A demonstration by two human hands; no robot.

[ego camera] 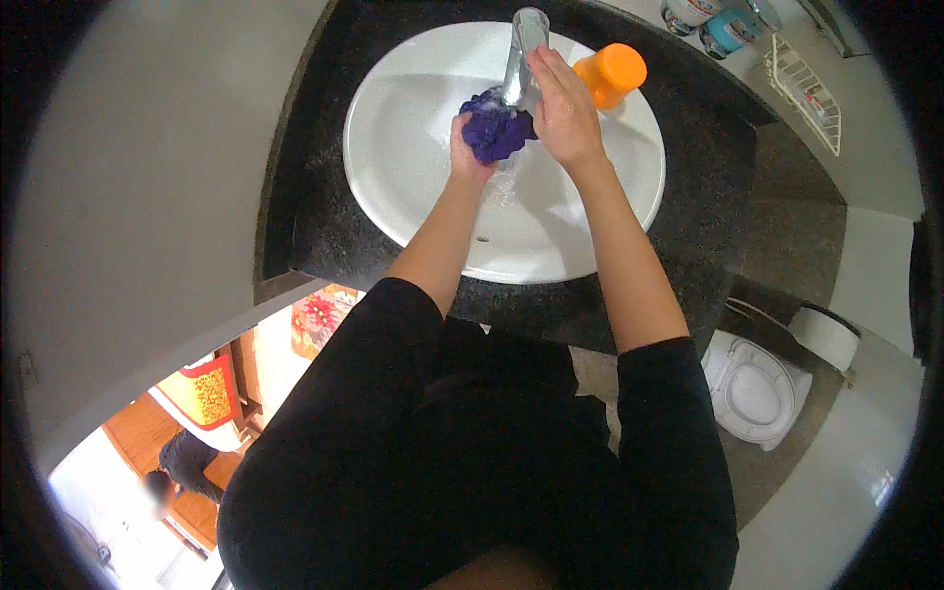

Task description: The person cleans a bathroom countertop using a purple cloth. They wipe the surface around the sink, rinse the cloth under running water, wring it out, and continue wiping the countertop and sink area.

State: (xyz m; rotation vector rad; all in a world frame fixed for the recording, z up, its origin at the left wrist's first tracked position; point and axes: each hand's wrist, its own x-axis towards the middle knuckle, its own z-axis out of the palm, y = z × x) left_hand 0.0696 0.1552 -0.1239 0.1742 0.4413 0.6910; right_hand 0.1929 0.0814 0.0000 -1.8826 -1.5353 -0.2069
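Note:
My left hand (472, 151) holds a bunched, wet purple cloth (495, 131) under the spout of a chrome faucet (519, 70), over a white oval washbasin (391, 147). Whitish foam or water shows on the cloth's upper part. My right hand (566, 110) is just right of the faucet, its fingers stretched together beside the metal, near the faucet's lever; whether they touch it I cannot tell. Nothing is seen held in that hand. Beside it, at the basin's upper right rim, stands an orange plastic container (612, 74) with an orange lid.
Dark stone counter (693, 162) surrounds the basin. Jars (730, 31) and a white wire basket (804, 92) are at upper right. A white toilet (756, 387) and toilet paper roll (824, 335) lie right. A wall borders the left; beyond it, a person (188, 464) is in another room.

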